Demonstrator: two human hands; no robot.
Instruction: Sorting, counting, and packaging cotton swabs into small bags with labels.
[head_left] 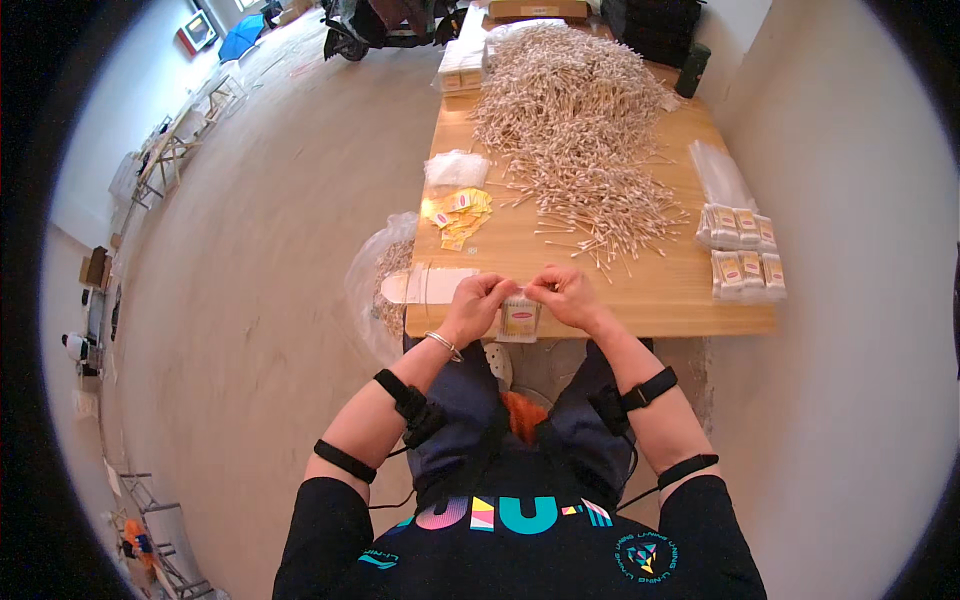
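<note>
Between my hands, at the near edge of the table, hangs a small clear bag of cotton swabs [519, 322] with a yellow and white card inside. My left hand [478, 308] pinches its top edge at the left corner. Close beside it, my right hand [566, 297] pinches the same top edge at the right. A white strip-like board [440, 285] lies left of my left hand. Farther up the left side are a scatter of yellow cards [460, 216] and a stack of small clear bags [457, 168]. A large heap of loose cotton swabs [580, 120] spreads over the table's middle and far part.
At the right edge of the wooden table [640, 310] lie filled swab packs [740, 270] in clear bags, with a clear plastic sleeve [722, 175] behind. A dark green cylinder [692, 70] stands far right. A large plastic bag of swabs [375, 275] stands on the floor at left.
</note>
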